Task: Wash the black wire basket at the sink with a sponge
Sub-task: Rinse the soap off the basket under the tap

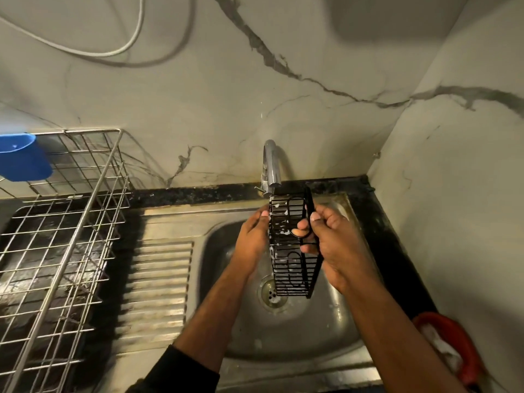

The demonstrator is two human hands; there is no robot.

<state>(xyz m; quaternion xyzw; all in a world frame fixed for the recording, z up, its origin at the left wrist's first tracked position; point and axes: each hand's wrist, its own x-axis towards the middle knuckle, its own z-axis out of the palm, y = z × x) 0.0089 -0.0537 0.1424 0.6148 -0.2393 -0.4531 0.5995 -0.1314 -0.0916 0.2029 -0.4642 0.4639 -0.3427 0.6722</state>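
While both hands hold it over the steel sink (334,316) under the tap (270,165), the black wire basket (292,245) stands up on end, right hand (334,242) fingers gripping its rim, left hand (253,239) pressing its side.

Dim, warm yellowish light falls from above. Glare streaks the tap (271,163) and the sink (297,330) basin. The rack (65,236) at 9 o'clock casts heavy shadow. Wide-angle bending warps the edges; both forearms look slightly blurred.
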